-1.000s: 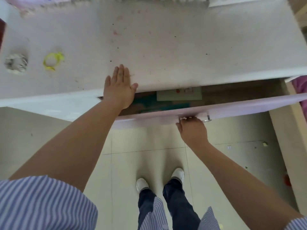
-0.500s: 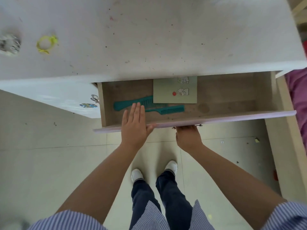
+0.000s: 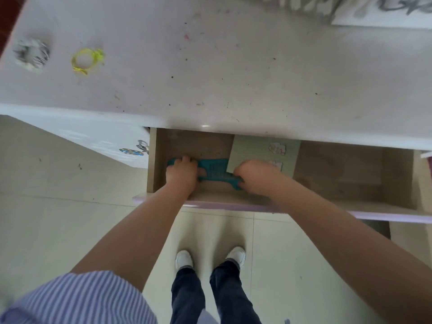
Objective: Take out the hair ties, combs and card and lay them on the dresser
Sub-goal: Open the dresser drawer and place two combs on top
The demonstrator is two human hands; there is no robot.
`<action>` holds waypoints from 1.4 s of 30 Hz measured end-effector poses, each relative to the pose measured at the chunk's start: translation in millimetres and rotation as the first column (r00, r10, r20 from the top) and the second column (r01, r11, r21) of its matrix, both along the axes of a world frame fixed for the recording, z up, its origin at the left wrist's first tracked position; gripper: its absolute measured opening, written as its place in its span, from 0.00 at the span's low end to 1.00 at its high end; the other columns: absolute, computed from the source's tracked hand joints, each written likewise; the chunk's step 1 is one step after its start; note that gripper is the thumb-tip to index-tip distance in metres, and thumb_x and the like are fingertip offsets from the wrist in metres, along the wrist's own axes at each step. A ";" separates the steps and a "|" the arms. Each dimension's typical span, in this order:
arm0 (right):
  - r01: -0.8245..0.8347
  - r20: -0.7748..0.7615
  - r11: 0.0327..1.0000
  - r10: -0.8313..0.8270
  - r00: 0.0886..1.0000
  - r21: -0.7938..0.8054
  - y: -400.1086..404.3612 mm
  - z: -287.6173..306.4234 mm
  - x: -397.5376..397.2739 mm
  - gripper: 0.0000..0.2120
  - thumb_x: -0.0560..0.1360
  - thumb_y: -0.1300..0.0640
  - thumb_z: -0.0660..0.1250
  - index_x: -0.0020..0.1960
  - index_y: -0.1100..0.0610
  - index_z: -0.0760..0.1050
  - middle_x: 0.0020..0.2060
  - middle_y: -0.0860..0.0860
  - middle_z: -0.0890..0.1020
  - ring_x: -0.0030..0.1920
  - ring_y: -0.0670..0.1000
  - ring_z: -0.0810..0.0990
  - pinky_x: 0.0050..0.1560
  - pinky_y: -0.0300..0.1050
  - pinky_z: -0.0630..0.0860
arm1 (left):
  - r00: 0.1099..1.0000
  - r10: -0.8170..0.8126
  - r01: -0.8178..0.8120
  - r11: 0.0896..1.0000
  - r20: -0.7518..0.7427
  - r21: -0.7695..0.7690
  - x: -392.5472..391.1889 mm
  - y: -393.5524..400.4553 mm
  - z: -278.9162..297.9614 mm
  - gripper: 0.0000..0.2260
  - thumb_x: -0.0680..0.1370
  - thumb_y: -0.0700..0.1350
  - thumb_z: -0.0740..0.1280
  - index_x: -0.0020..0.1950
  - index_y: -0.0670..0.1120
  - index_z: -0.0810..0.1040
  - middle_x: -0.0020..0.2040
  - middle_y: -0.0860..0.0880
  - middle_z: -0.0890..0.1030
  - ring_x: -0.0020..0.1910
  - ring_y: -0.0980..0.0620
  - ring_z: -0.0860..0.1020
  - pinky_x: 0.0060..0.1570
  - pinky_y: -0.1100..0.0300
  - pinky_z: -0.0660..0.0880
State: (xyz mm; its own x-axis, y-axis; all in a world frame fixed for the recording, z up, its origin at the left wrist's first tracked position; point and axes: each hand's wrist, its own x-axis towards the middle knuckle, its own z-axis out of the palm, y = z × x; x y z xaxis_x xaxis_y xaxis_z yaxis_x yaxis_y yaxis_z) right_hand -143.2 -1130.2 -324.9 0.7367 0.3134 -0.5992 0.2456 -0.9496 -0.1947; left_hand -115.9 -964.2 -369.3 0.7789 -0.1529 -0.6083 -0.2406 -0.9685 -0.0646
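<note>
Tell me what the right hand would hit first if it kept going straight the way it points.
Probably the green card: the right hand points toward the drawer's back, already at the card's near edge. Depth is unclear.

Both arms reach forward and down, bare from the elbow, with striped short sleeves at the near edge of the view. The left hand (image 3: 181,175) is palm down, its fingers curled under so that only the knuckles and the back of the hand show. The right hand (image 3: 256,177) lies just beside it, also palm down and curled, its knuckles turned toward the left hand. The two hands sit near each other but do not touch. Both wrists are straight, in line with the forearms. The forearms spread apart toward the elbows. The fingertips of both hands are hidden.
</note>
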 end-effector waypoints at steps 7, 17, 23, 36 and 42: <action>-0.156 0.006 0.978 0.158 0.987 -0.138 29.3 -52.7 5.2 0.13 0.76 0.69 0.56 0.56 0.64 0.76 0.55 0.59 0.81 0.54 0.59 0.80 0.51 0.49 0.77 | 0.991 -0.101 0.094 0.992 0.093 0.082 15.4 13.3 -18.7 0.15 0.78 0.38 0.58 0.64 0.40 0.70 0.65 0.40 0.70 0.65 0.40 0.67 0.59 0.49 0.71; -0.251 0.040 0.952 0.261 0.964 -0.173 39.9 -62.7 7.8 0.13 0.77 0.68 0.55 0.56 0.62 0.76 0.54 0.55 0.82 0.53 0.56 0.80 0.41 0.45 0.72 | 0.963 -0.266 0.268 0.962 -0.039 0.058 20.1 21.3 -14.9 0.17 0.76 0.50 0.65 0.60 0.43 0.71 0.57 0.42 0.80 0.55 0.42 0.78 0.53 0.52 0.75; -0.073 0.099 0.985 0.089 0.991 -0.155 29.6 -48.5 3.2 0.12 0.76 0.66 0.58 0.55 0.60 0.77 0.53 0.56 0.83 0.53 0.57 0.81 0.49 0.47 0.77 | 0.932 -0.323 0.324 0.946 0.163 0.021 23.5 26.7 9.7 0.15 0.77 0.49 0.60 0.58 0.41 0.71 0.54 0.41 0.82 0.52 0.40 0.79 0.48 0.52 0.75; -0.195 0.771 0.939 -0.101 0.629 0.283 26.9 81.4 -26.8 0.11 0.63 0.61 0.58 0.30 0.61 0.78 0.22 0.56 0.78 0.19 0.55 0.75 0.16 0.36 0.67 | 0.921 0.253 -0.020 0.790 0.297 -0.612 -26.5 83.0 114.9 0.13 0.77 0.43 0.64 0.55 0.35 0.71 0.32 0.37 0.78 0.30 0.38 0.76 0.33 0.60 0.64; -0.101 0.799 0.970 -0.120 0.590 0.221 44.1 114.5 27.7 0.11 0.57 0.71 0.74 0.40 0.69 0.80 0.31 0.65 0.80 0.25 0.62 0.78 0.18 0.45 0.76 | 0.743 0.609 -0.250 0.637 0.278 -0.729 27.3 82.3 122.6 0.21 0.77 0.39 0.65 0.68 0.39 0.62 0.45 0.39 0.79 0.44 0.38 0.80 0.40 0.54 0.73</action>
